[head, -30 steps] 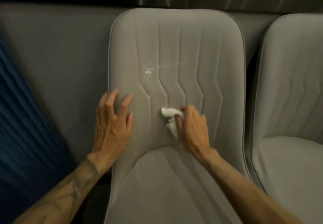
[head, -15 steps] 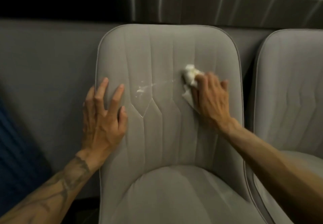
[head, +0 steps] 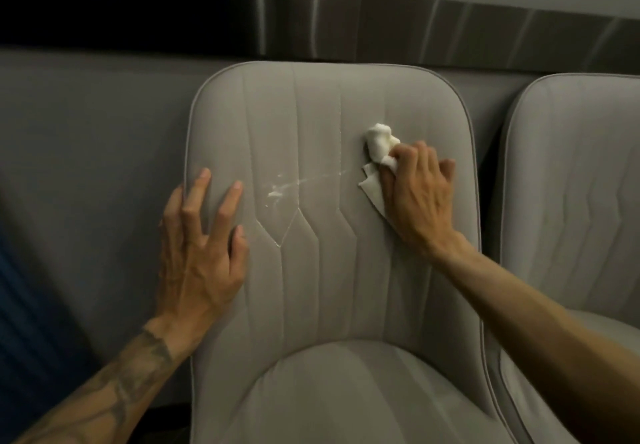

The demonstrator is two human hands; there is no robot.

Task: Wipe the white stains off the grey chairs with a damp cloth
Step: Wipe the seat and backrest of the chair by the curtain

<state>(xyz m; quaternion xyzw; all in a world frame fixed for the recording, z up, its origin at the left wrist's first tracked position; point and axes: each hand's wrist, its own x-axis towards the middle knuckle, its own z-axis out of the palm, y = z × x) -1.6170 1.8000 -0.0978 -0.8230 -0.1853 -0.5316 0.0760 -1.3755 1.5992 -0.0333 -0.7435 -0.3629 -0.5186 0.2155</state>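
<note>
A grey padded chair [head: 322, 287] faces me, its backrest stitched in vertical lines. A white stain [head: 277, 190] sits left of the backrest's middle, with a thin white streak running from it up to the right. My right hand [head: 414, 197] grips a crumpled white cloth [head: 379, 142] and holds it against the backrest at the streak's right end. My left hand [head: 199, 253] rests flat on the backrest's left edge with fingers spread, just left of the stain.
A second grey chair [head: 581, 183] stands close on the right. Behind both runs a grey wall [head: 86, 149] with a shiny metal strip [head: 381, 24] above. Something dark blue [head: 20, 322] fills the left edge.
My right hand carried the cloth from low on the backrest up to the right of the stain, then stayed there. The view shifted downward. The left hand kept its place on the chair's edge.
</note>
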